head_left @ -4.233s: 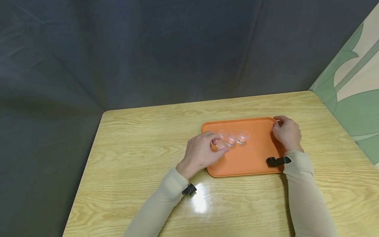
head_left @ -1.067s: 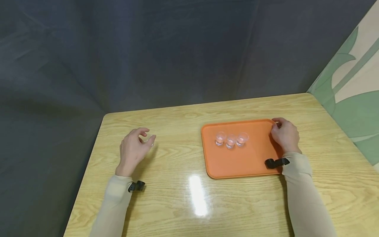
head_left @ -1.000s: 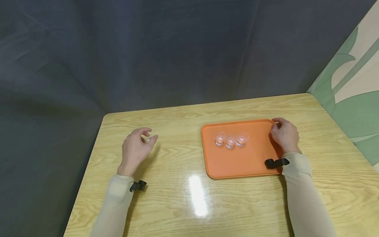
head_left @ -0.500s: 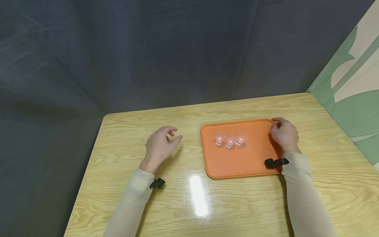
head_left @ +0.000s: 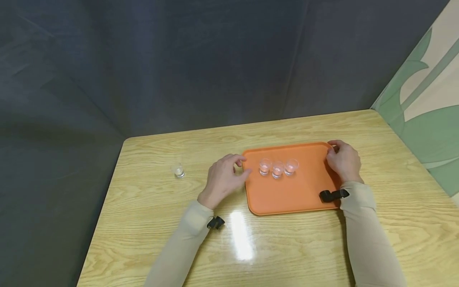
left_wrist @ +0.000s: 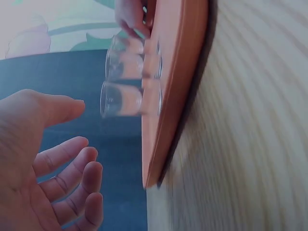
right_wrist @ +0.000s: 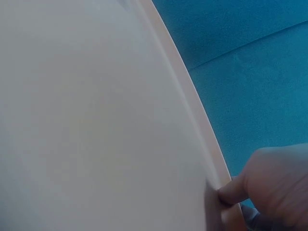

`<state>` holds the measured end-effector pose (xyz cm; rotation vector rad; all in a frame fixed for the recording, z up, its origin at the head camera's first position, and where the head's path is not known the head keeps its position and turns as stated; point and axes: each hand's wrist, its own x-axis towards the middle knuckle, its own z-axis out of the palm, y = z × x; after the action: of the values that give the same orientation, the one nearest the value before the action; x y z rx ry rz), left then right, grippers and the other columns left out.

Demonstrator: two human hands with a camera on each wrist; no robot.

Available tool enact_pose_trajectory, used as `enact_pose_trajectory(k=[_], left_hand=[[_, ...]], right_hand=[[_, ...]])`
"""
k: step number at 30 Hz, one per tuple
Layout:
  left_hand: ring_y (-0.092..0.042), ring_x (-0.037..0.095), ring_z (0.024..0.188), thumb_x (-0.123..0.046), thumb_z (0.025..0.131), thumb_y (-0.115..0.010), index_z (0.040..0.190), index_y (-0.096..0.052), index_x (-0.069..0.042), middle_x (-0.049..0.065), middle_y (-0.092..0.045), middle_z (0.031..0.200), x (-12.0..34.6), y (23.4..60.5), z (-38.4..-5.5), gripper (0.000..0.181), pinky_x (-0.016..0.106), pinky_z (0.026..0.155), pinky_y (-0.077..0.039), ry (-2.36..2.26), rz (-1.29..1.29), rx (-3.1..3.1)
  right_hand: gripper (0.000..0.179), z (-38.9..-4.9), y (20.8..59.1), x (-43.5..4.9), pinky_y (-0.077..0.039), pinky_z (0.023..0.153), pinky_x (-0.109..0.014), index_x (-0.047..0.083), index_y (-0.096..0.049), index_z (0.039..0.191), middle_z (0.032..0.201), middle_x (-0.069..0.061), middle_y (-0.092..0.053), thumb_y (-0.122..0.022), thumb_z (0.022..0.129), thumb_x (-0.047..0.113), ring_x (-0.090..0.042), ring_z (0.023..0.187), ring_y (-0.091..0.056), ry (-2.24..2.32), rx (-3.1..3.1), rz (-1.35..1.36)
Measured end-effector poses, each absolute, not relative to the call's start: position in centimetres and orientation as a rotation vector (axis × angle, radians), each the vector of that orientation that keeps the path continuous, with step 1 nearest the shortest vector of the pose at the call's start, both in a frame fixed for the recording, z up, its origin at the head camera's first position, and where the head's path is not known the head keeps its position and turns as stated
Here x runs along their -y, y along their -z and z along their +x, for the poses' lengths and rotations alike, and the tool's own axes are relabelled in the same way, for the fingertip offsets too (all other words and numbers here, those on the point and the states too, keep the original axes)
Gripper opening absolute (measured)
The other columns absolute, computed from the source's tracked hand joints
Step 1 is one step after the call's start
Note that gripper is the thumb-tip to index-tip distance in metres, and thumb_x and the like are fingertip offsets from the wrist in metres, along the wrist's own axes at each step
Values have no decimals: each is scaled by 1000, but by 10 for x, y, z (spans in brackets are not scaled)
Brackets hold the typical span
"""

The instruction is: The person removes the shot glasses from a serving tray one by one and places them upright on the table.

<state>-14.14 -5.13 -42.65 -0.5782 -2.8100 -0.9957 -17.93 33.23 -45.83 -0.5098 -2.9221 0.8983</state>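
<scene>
Three small clear shot glasses (head_left: 277, 170) stand upright in a row on the orange tray (head_left: 294, 195). Another clear shot glass (head_left: 179, 171) stands on the bare wood to the left. My left hand (head_left: 224, 175) hovers at the tray's left edge, thumb and fingers apart, with nothing between them; the left wrist view shows a gap between that hand (left_wrist: 53, 154) and the nearest glass (left_wrist: 122, 100). At the tray's far right corner, my right hand (head_left: 345, 161) grips the rim, and in the right wrist view the thumb (right_wrist: 233, 191) presses on its inner side.
The tray lies on a wood-grain table (head_left: 150, 223). A dark cloth wall (head_left: 215, 63) rises behind the back edge, and a green-and-cream patterned panel (head_left: 434, 107) borders the right side.
My left hand took a shot glass off the tray, set it on the table at left and let go. It then moved right, back to the tray's edge. My right hand stays put.
</scene>
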Motion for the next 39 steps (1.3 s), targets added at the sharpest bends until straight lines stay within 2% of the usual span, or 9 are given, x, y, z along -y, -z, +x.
enact_pose_trajectory(k=[4, 10, 17, 28, 35, 39], left_hand=[[-62, 12, 75, -40, 97, -75, 125, -77, -15, 2, -75, 105, 33, 428, -141, 37, 29, 62, -46, 993, -639, 2816], [-69, 13, 92, -41, 99, -72, 126, -76, -20, -4, -77, 112, 14, 428, -142, 35, 31, 72, -52, 949, -671, 2822], [-67, 10, 83, -42, 98, -74, 129, -75, -21, -8, -76, 105, 2, 427, -143, 38, 26, 66, -49, 882, -683, 2805], [-60, 10, 69, -45, 98, -73, 136, -71, -20, -9, -73, 93, -6, 433, -145, 46, 27, 62, -46, 831, -627, 2870], [-55, 10, 60, -46, 98, -72, 136, -71, -20, -12, -61, 70, -8, 434, -148, 46, 27, 56, -41, 813, -612, 2895], [-54, 8, 60, -49, 98, -72, 133, -72, -20, -12, -62, 73, -8, 434, -148, 45, 26, 57, -41, 818, -602, 2892]], right_hand=[[45, -180, 458, -333, -45, 73, -45, -1, -58, 145, 124, -29, -63, -46, 107, 20, -46, 102, -59, -885, 2921, -498], [44, -181, 458, -333, -48, 75, -51, 0, -59, 145, 125, -29, -64, -46, 107, 21, -47, 103, -61, -873, 2914, -488], [44, -182, 457, -334, -47, 76, -50, 1, -60, 145, 125, -28, -64, -46, 107, 21, -46, 103, -61, -867, 2912, -498], [45, -178, 460, -333, -46, 75, -47, 0, -59, 145, 124, -28, -63, -45, 107, 21, -46, 103, -59, -878, 2913, -515], [45, -180, 460, -333, -45, 72, -44, 0, -59, 144, 123, -28, -63, -46, 107, 20, -46, 102, -60, -881, 2907, -502], [45, -180, 460, -334, -43, 71, -42, -1, -59, 145, 123, -29, -63, -46, 107, 20, -46, 102, -59, -885, 2912, -510]])
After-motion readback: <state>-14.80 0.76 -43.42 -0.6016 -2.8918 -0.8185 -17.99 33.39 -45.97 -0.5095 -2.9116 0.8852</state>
